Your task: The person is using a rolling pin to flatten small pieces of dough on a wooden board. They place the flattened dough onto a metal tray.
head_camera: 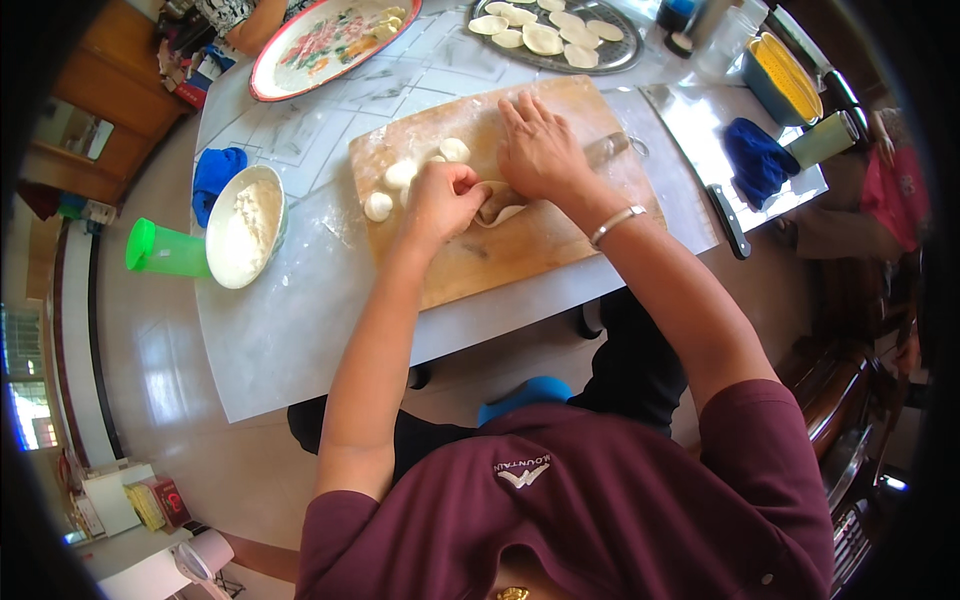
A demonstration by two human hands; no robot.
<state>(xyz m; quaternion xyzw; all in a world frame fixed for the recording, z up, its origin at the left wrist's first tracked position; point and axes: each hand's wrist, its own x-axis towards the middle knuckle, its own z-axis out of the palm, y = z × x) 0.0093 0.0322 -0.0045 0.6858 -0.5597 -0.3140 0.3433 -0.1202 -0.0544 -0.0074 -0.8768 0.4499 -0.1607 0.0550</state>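
My left hand (448, 199) pinches the left edge of a dough round (510, 214) on a floured wooden board (480, 262). A wooden rolling pin (606, 149) slants across the board, its near end over the dough. The palm of my right hand (541, 146) lies on the pin's middle, fingers stretched out flat and not wrapped around it. Several small dough pieces sit left of and beyond my left hand, among them one piece (378, 206) near the board's left edge and another (454, 150) farther back. My left hand partly hides some of them.
A bowl of flour (246, 225), a green cup (166, 250) and a blue cloth (217, 176) are at the left. Behind are a floral tray (319, 49) and a metal tray (622, 49) with flattened rounds. A knife (729, 221) lies right. Other people are partly visible.
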